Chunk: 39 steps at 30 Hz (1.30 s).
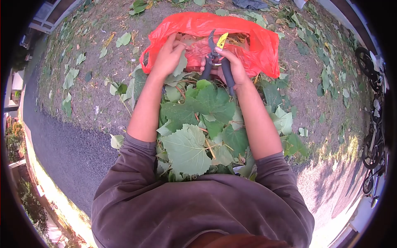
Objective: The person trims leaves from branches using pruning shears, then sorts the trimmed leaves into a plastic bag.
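My right hand (233,66) is closed round the dark handles of a pair of pruning shears (227,76). Its blades, one dark and one yellow, point up and stand apart in front of the bag's mouth. My left hand (167,56) is at the left side of a red plastic bag (264,47), fingers reaching over its opening and apart from the thumb. Nothing shows clearly between them. Dry plant bits (240,39) show inside the bag. Below my hands, against my body, lies a heap of large green leaves (188,149) with cut stems.
Loose leaves (70,78) are scattered over the bare soil (107,78) on both sides. Dark asphalt (66,144) lies at the lower left. Parked two-wheelers (372,136) line the far right edge. A dark cloth (250,4) lies beyond the bag.
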Each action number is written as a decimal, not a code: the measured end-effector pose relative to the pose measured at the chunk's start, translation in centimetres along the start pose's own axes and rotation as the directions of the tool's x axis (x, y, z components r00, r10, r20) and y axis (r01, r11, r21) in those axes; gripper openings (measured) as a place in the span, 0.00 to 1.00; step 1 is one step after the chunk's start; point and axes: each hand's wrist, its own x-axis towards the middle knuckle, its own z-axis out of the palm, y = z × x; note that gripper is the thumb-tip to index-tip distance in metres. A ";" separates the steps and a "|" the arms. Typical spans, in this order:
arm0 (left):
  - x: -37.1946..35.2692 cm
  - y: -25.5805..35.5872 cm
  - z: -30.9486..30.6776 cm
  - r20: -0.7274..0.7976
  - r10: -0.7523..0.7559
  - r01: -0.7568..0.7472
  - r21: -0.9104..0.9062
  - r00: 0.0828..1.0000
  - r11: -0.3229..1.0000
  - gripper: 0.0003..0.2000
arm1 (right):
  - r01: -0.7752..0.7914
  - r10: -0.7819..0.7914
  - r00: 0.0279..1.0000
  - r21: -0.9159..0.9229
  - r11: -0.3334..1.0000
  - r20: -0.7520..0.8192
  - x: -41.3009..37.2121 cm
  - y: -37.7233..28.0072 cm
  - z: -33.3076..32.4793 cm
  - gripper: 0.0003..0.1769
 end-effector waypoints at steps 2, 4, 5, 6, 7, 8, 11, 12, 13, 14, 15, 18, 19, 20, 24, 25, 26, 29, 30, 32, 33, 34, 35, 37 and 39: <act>0.5 0.3 -0.6 -0.184 -0.007 -0.001 -0.043 0.983 0.999 0.17 | 0.019 -0.019 0.999 -0.004 1.000 0.032 0.1 0.2 0.1 0.37; 0.8 0.4 -1.5 -0.303 0.012 -0.058 -0.141 0.953 0.988 0.17 | 0.006 -0.006 1.000 -0.002 1.000 0.030 0.1 0.4 0.3 0.35; 0.8 0.2 -1.2 -0.279 0.059 -0.102 -0.141 0.958 0.985 0.17 | 0.008 -0.008 0.999 -0.004 1.000 0.031 0.1 0.4 0.3 0.35; 0.6 0.5 -1.1 -0.281 0.059 -0.102 -0.142 0.958 0.985 0.17 | -0.003 0.004 0.999 -0.018 1.000 0.038 0.1 0.4 0.3 0.35; 0.3 0.7 -1.0 -0.162 0.042 -0.069 -0.160 0.986 0.985 0.17 | -0.017 0.018 0.999 -0.031 0.999 0.046 0.1 0.4 0.4 0.34; 0.0 0.9 -0.9 -0.040 0.025 -0.032 -0.175 0.999 0.984 0.17 | -0.022 0.023 0.999 -0.030 0.999 0.047 0.1 0.4 0.3 0.34; -0.2 1.3 -0.8 0.152 0.043 -0.014 -0.183 0.987 0.983 0.17 | -0.063 0.064 0.998 -0.090 0.994 0.013 -0.2 -0.4 -0.1 0.34; -0.2 1.2 -0.9 0.261 0.068 -0.016 -0.196 0.963 0.980 0.17 | -0.001 0.001 1.000 0.000 1.000 -0.017 -0.3 -0.9 0.0 0.34; -0.1 1.0 -0.7 0.256 0.067 -0.016 -0.197 0.964 0.980 0.17 | 0.062 -0.058 0.997 0.087 0.994 -0.050 -0.3 -1.2 0.1 0.34; 0.0 0.8 -0.2 0.213 0.102 -0.038 -0.283 0.972 0.958 0.17 | 0.060 -0.056 0.997 0.086 0.995 -0.048 -0.2 -1.1 0.0 0.34; 0.1 0.5 -0.1 0.167 0.133 -0.064 -0.365 0.977 0.929 0.17 | 0.137 -0.131 0.990 0.119 0.983 -0.052 -0.1 -1.0 0.0 0.34; 0.2 0.0 -0.3 0.127 0.086 -0.038 -0.343 0.988 0.939 0.15 | 0.224 -0.217 0.974 0.165 0.961 -0.060 0.0 -0.8 0.0 0.32; 0.2 0.2 0.0 0.127 0.086 -0.038 -0.344 0.988 0.938 0.15 | 0.238 -0.231 0.969 0.081 0.968 -0.090 0.2 -0.5 0.1 0.30; 0.1 0.4 0.5 0.048 0.124 -0.099 -0.356 0.991 0.929 0.13 | 0.249 -0.247 0.962 -0.004 0.969 -0.119 0.4 -0.3 0.2 0.28; 0.0 1.7 0.7 -0.106 0.137 -0.171 -0.469 0.985 0.867 0.13 | 0.192 -0.219 0.966 -0.180 0.965 -0.141 0.7 1.3 0.2 0.26; 0.0 1.8 0.7 -0.102 0.138 -0.171 -0.470 0.985 0.866 0.13 | 0.150 -0.204 0.967 -0.302 0.942 -0.155 0.7 1.7 0.4 0.25; -0.1 1.9 0.5 -0.076 0.151 -0.169 -0.410 0.986 0.896 0.12 | 0.103 -0.190 0.967 -0.417 0.903 -0.172 0.7 2.2 0.4 0.24; -0.4 2.3 0.7 -0.039 0.131 -0.137 -0.291 0.991 0.947 0.12 | 0.075 -0.206 0.965 -0.590 0.804 -0.159 0.4 2.2 1.3 0.23; -0.4 2.3 0.8 -0.032 0.101 -0.105 -0.234 0.994 0.966 0.11 | 0.049 -0.212 0.964 -0.673 0.738 -0.162 0.1 2.1 1.9 0.23; -0.1 1.3 1.1 -0.056 0.248 -0.251 -0.051 0.967 0.967 0.11 | 0.043 -0.209 0.964 -0.681 0.731 -0.163 0.3 2.6 1.6 0.23; 0.0 1.4 1.3 -0.056 0.393 -0.383 0.136 0.918 0.914 0.12 | 0.069 -0.221 0.964 -0.667 0.742 -0.146 0.6 2.9 1.3 0.22; -0.1 1.5 1.5 -0.054 0.393 -0.384 0.134 0.918 0.914 0.12 | 0.096 -0.234 0.964 -0.653 0.751 -0.127 0.8 3.2 1.0 0.22; -0.3 1.6 1.7 -0.065 0.415 -0.397 0.189 0.907 0.898 0.12 | 0.097 -0.235 0.964 -0.653 0.751 -0.127 0.9 3.4 0.6 0.22; -0.7 2.3 2.2 -0.075 0.437 -0.408 0.243 0.896 0.880 0.12 | 0.097 -0.234 0.963 -0.638 0.764 -0.134 0.9 3.5 0.5 0.21; -1.1 3.0 2.5 -0.039 0.163 -0.162 0.026 0.986 0.986 0.10 | 0.101 -0.230 0.964 -0.625 0.774 -0.130 1.0 3.6 0.4 0.21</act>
